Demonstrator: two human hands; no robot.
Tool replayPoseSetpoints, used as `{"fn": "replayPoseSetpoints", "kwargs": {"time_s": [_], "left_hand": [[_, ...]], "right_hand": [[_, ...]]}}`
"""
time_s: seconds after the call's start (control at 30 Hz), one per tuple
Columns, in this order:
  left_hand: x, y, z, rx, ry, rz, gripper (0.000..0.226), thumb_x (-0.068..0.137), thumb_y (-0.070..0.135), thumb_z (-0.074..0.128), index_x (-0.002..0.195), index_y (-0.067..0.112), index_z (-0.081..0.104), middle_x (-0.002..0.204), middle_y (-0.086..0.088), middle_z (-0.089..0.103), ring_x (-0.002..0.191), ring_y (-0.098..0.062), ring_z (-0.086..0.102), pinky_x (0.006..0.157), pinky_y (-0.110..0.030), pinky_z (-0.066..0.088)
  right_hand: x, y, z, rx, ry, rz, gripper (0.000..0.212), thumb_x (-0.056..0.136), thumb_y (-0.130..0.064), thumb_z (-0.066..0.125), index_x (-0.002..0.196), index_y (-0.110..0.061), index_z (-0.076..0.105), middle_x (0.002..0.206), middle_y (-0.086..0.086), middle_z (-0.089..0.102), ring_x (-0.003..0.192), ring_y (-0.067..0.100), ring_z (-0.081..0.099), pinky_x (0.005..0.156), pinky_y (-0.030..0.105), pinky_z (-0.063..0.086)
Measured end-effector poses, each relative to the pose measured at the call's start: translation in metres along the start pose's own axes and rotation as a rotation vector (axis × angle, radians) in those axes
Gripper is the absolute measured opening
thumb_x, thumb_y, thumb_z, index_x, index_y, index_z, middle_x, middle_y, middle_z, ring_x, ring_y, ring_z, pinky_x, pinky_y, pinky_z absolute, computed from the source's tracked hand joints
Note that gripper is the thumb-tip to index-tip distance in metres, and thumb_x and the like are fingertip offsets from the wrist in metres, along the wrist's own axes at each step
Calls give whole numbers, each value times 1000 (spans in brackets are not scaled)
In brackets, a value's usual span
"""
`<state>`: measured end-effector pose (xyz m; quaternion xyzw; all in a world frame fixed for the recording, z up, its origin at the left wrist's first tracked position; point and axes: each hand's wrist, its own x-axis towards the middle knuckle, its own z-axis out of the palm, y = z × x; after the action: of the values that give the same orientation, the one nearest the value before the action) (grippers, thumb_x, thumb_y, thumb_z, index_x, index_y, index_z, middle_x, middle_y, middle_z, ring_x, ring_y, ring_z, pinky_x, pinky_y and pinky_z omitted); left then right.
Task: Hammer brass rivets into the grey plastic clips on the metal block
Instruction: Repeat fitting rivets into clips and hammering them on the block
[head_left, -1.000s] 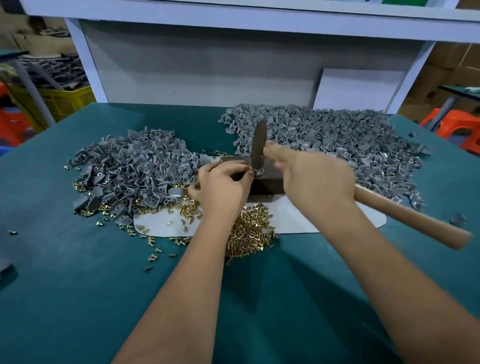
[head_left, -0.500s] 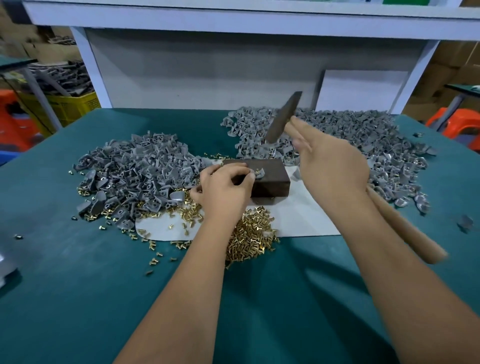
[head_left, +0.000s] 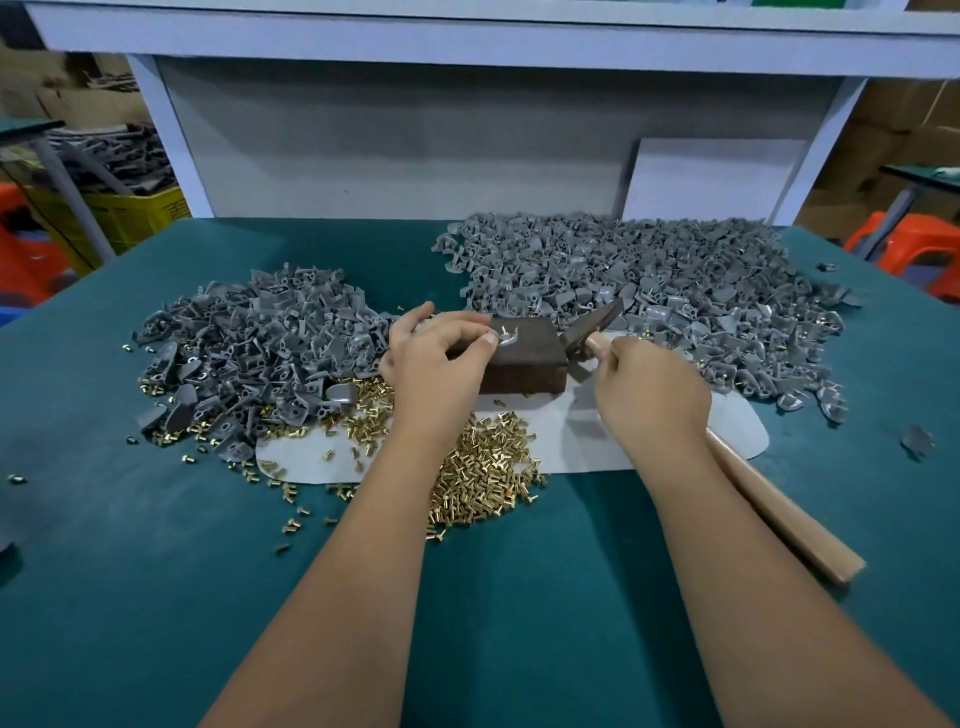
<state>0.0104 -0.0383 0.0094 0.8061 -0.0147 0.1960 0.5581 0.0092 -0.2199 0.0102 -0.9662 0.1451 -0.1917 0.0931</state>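
We see the left hand (head_left: 436, 358) pinching a grey plastic clip (head_left: 508, 339) on top of the metal block (head_left: 524, 358), which sits mid-tabletop on a white sheet (head_left: 597, 441). The right hand (head_left: 649, 389) grips the hammer (head_left: 592, 325), its head lowered just beside the block's right edge. Brass rivets (head_left: 483, 483) lie heaped toward the near edge.

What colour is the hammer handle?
The handle is light tan wood, seen best in the head view.

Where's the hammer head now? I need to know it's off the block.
The hammer head sits low beside the metal block's right edge, just ahead of the right hand.
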Motion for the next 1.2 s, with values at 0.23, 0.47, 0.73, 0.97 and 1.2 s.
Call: {"fn": "replayPoseSetpoints", "kwargs": {"time_s": [0.23, 0.47, 0.73, 0.97, 1.2], "left_hand": [[-1, 1, -2, -55, -31, 11, 17, 91, 24, 66, 77, 32, 71, 107, 26, 67, 131, -6, 30, 114, -49, 15], [0, 0, 0, 190, 5, 36, 11, 89, 30, 69, 82, 38, 67, 96, 33, 56, 133, -8, 29, 102, -31, 12], [1, -6, 3, 331, 19, 72, 9, 90, 32, 67, 86, 40, 70, 97, 26, 58, 131, -10, 30, 102, -35, 14], [1, -7, 4, 304, 44, 72, 9, 91, 32, 66, 93, 35, 74, 102, 22, 65, 131, -13, 34, 112, -52, 16], [0, -7, 5, 365, 67, 55, 10, 92, 36, 64, 94, 37, 73, 108, 22, 68, 130, -10, 34, 110, -53, 13]], "right_hand": [[-5, -7, 0, 19, 220, -128, 26, 91, -28, 54, 111, -14, 65, 106, 13, 52, 102, 32, 43, 88, 40, 34], [-12, -45, 4, 568, 221, -278, 25, 94, -27, 51, 112, -21, 66, 98, -8, 51, 95, 11, 42, 80, 28, 37], [3, -71, 10, 479, 20, -268, 21, 93, -29, 54, 80, -15, 63, 82, 1, 62, 89, 23, 53, 70, 35, 43], [-5, -80, 11, 404, 73, -264, 14, 95, -20, 50, 88, -9, 57, 94, 9, 62, 97, 26, 51, 71, 29, 30], [-9, -81, 15, 447, 122, -261, 9, 94, -13, 49, 85, -11, 51, 93, 11, 62, 95, 27, 49, 70, 29, 24]]}}
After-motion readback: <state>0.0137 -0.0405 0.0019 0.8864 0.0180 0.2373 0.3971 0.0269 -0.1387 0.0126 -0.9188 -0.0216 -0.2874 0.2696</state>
